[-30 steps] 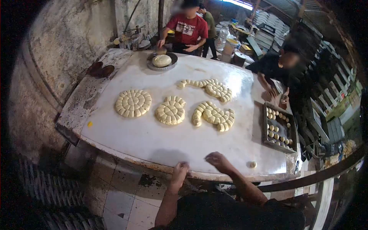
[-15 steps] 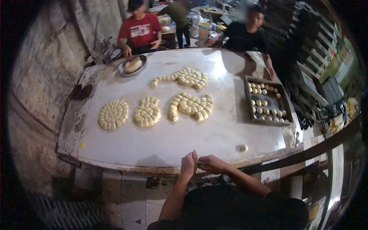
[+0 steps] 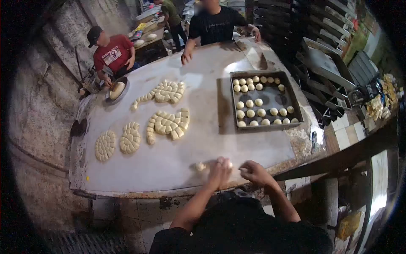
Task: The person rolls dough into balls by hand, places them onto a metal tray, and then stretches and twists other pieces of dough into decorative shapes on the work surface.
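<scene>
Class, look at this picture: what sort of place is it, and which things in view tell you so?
Most likely a bakery workroom. Spirals of cut dough pieces lie on a big worktable, a baking tray holds rows of small dough balls, and several people work around the table.

Rough plaster wall [image 3: 38, 106] left, tiled floor [image 3: 139, 216], dark tray racks [image 3: 321, 63] right.

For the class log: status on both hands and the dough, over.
Left hand curled over table edge, grip unclear. Right hand beside it. Small dough piece lies left of them. Tray beyond.
</scene>
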